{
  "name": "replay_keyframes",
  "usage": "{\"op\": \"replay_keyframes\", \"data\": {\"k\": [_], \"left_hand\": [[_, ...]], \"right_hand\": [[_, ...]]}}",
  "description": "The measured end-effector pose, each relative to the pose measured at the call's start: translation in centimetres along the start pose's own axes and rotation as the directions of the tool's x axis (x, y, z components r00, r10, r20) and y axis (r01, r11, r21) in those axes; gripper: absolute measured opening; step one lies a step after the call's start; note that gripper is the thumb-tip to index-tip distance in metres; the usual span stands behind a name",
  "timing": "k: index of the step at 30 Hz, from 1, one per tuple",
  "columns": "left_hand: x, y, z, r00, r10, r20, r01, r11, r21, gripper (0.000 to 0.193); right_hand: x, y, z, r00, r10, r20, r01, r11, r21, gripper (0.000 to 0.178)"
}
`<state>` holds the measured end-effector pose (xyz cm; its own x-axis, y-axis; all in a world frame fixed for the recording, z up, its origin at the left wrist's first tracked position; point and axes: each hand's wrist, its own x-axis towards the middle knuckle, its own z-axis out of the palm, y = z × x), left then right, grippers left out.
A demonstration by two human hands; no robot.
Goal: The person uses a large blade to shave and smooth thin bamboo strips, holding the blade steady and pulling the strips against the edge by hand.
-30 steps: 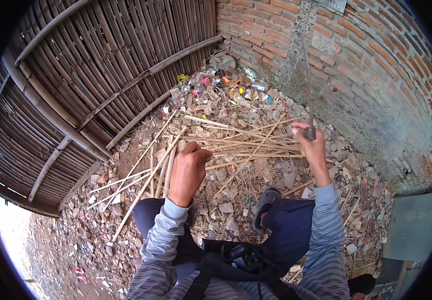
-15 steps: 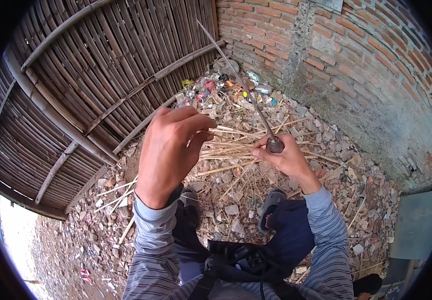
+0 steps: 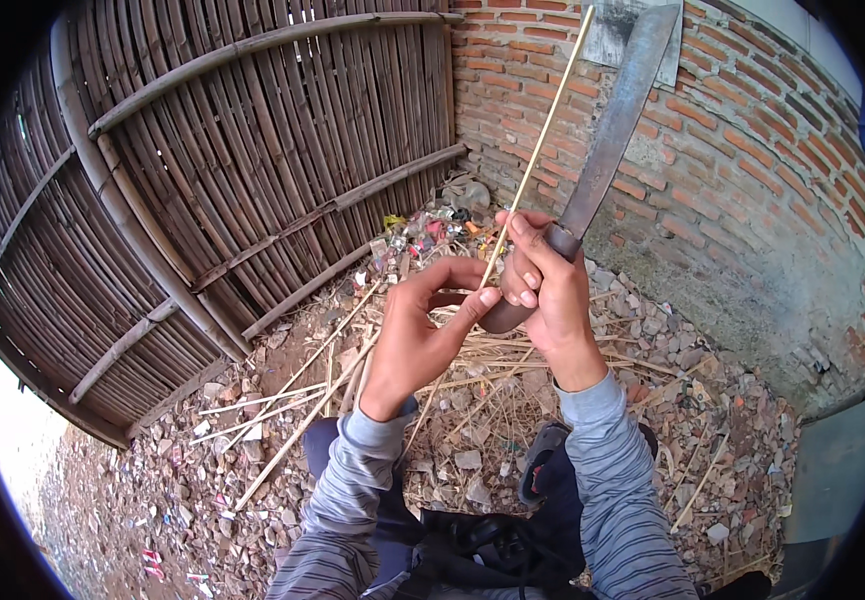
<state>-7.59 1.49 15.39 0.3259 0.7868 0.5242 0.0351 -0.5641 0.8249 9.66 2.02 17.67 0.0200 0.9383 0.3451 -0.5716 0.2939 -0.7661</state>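
Note:
My right hand (image 3: 550,300) grips the dark handle of a long knife (image 3: 612,130), its grey blade pointing up toward the brick wall. My left hand (image 3: 417,335) pinches a thin pale bamboo stick (image 3: 540,130) between thumb and fingers, right beside the knife handle. The stick runs steeply up past the blade and down between my hands. Both hands are raised close together in front of me, above the ground.
Several long bamboo strips (image 3: 302,400) lie on rubble-strewn ground (image 3: 702,420). A woven bamboo fence (image 3: 212,170) stands on the left, a brick wall (image 3: 752,180) on the right. Litter (image 3: 422,235) is piled in the corner. My legs and a sandal (image 3: 542,470) are below.
Both hands have lifted from the strips on the ground and come together. The knife now stands upright in my right hand, and my left hand holds a single thin stick against it.

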Motion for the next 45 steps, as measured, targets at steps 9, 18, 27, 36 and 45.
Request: {"op": "replay_keyframes", "data": {"k": [9,18,27,36,45], "left_hand": [[1.6,0.7,-0.5,0.985,0.093,-0.144,-0.098,0.995,-0.030,0.011],[-2.3,5.3,-2.0,0.996,0.065,-0.057,-0.049,0.968,0.248,0.017],[-9.1,3.8,-1.2,0.982,-0.158,-0.101,0.174,0.967,0.185,0.010],[-11.3,-0.2,3.0,0.961,-0.267,-0.076,0.272,0.960,0.064,0.018],[-11.5,-1.1,6.0,0.968,-0.185,-0.171,0.200,0.977,0.074,0.013]], "right_hand": [[-1.4,-2.0,2.2,0.982,-0.175,-0.073,0.164,0.977,-0.139,0.020],[-4.5,-1.7,1.7,0.995,-0.084,-0.046,0.082,0.995,-0.048,0.019],[-9.6,-0.4,-9.2,0.976,-0.195,-0.099,0.125,0.867,-0.483,0.066],[-12.9,0.3,-12.8,0.930,-0.261,0.258,0.299,0.135,-0.944,0.064],[-12.1,0.6,-13.4,0.876,-0.229,0.423,0.406,-0.120,-0.906,0.064]]}}
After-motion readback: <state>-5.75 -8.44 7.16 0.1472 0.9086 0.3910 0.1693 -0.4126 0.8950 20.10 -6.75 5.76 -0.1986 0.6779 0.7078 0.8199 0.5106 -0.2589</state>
